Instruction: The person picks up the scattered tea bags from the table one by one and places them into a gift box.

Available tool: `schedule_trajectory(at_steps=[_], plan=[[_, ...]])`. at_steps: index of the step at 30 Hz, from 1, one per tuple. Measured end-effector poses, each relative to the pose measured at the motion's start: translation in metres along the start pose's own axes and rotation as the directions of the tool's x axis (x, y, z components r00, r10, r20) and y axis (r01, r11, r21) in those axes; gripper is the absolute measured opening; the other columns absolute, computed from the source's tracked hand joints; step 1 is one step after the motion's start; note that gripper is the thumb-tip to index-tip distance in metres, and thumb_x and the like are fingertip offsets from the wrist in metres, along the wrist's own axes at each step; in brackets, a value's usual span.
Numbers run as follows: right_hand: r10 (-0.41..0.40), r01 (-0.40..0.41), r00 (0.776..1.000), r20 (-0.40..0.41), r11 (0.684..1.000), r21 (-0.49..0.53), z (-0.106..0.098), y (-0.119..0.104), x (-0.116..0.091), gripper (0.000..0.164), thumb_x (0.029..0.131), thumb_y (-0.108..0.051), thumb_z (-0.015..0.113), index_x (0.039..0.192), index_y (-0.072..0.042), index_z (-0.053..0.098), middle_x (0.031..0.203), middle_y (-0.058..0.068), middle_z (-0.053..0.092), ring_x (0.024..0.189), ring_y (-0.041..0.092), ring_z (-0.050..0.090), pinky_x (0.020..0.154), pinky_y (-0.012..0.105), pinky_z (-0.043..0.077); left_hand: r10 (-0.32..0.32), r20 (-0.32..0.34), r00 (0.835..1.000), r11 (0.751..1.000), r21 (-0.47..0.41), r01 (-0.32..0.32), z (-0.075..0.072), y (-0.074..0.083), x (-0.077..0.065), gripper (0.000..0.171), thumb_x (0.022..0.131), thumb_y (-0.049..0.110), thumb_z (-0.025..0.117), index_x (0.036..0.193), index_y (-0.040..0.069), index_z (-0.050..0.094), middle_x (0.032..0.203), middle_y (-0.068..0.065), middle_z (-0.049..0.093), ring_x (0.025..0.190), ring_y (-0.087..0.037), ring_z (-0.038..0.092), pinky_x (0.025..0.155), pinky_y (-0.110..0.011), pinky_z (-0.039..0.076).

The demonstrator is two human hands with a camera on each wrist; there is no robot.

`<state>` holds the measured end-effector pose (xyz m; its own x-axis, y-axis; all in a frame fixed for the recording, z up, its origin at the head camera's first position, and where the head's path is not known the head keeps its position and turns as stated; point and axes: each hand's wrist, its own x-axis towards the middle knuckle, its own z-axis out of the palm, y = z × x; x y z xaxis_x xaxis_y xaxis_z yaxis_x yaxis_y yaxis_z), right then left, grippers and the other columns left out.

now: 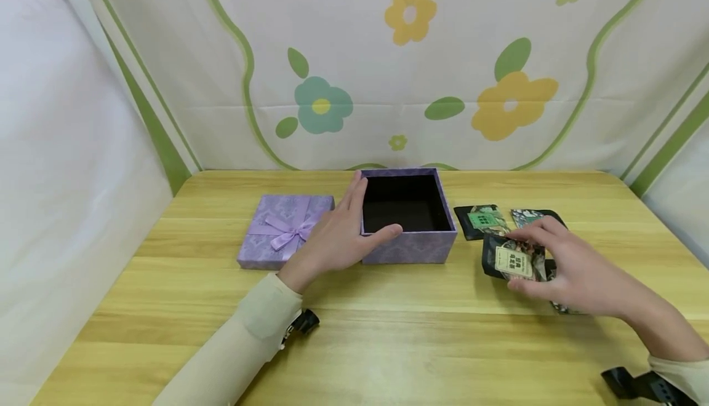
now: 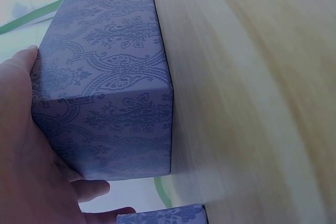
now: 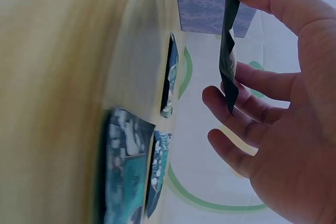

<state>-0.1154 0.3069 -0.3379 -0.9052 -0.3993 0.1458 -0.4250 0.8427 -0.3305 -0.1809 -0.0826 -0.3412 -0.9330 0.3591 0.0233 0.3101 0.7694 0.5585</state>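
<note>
A purple patterned gift box [image 1: 410, 247] stands without its lid, its dark inside showing. My left hand [image 1: 342, 234] rests against its left side, fingers stretched along the wall and thumb over the front rim. In the left wrist view the same box [image 2: 105, 77] fills the middle beside the palm. My right hand [image 1: 576, 270] pinches a dark tea sachet [image 1: 512, 259] with a cream label, lifted off the table. The right wrist view shows this sachet [image 3: 228, 51] edge-on between thumb and fingers.
Left of the box lies its purple lid [image 1: 285, 227] with a ribbon bow. Several more sachets lie right of the box, among them a green-labelled sachet [image 1: 482, 221] and another partly behind my right hand. A floral curtain [image 1: 354, 55] hangs behind the wooden table [image 1: 388, 344].
</note>
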Motion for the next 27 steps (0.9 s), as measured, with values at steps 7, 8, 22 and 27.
schedule_trajectory(at_steps=[7, 8, 22, 27], plan=[[0.010, -0.010, 1.000, 0.006, 1.000, -0.007, -0.010, 0.001, 0.009, 0.074, 0.085, -0.046, 0.089, 0.146, -0.017, 0.060, 0.132, 0.003, 0.054, 0.119, 0.028, 0.060, 0.087, 0.045, 0.050, 0.001, -0.001, 1.000, 1.000, 0.000, -0.001, 0.001, 0.001, 0.001, 0.116, 0.090, 0.091, 0.046, 0.172, 0.031, -0.009, 0.169, 0.028, -0.025, 0.057, -0.019, 0.061, 0.054, -0.040, 0.045], [0.010, -0.010, 1.000, 0.005, 1.000, -0.010, -0.011, 0.001, 0.011, 0.074, 0.086, -0.046, 0.089, 0.146, -0.017, 0.060, 0.133, 0.003, 0.054, 0.119, 0.027, 0.060, 0.087, 0.044, 0.050, 0.000, -0.002, 1.000, 1.000, 0.000, 0.000, 0.001, 0.001, 0.001, 0.116, 0.090, 0.091, 0.046, 0.172, 0.031, -0.009, 0.169, 0.029, -0.025, 0.057, -0.019, 0.061, 0.055, -0.039, 0.045], [0.020, -0.021, 0.999, 0.041, 0.999, 0.028, -0.026, -0.004, 0.034, 0.077, 0.086, -0.041, 0.090, 0.148, -0.010, 0.057, 0.143, 0.015, 0.051, 0.123, 0.035, 0.056, 0.093, 0.057, 0.048, -0.008, -0.002, 1.000, 1.000, 0.019, 0.008, 0.000, 0.001, 0.000, 0.116, 0.089, 0.092, 0.045, 0.172, 0.030, -0.009, 0.172, 0.025, -0.023, 0.068, -0.016, 0.064, 0.057, -0.039, 0.047], [-0.003, 0.001, 0.999, 0.039, 0.999, 0.052, -0.032, -0.005, 0.044, 0.076, 0.086, -0.039, 0.089, 0.148, -0.010, 0.057, 0.147, 0.016, 0.052, 0.131, 0.041, 0.054, 0.100, 0.064, 0.045, -0.006, 0.003, 1.000, 1.000, 0.008, 0.006, 0.000, 0.000, 0.000, 0.115, 0.090, 0.091, 0.045, 0.172, 0.030, -0.009, 0.169, 0.029, -0.025, 0.060, -0.017, 0.062, 0.055, -0.040, 0.046]])
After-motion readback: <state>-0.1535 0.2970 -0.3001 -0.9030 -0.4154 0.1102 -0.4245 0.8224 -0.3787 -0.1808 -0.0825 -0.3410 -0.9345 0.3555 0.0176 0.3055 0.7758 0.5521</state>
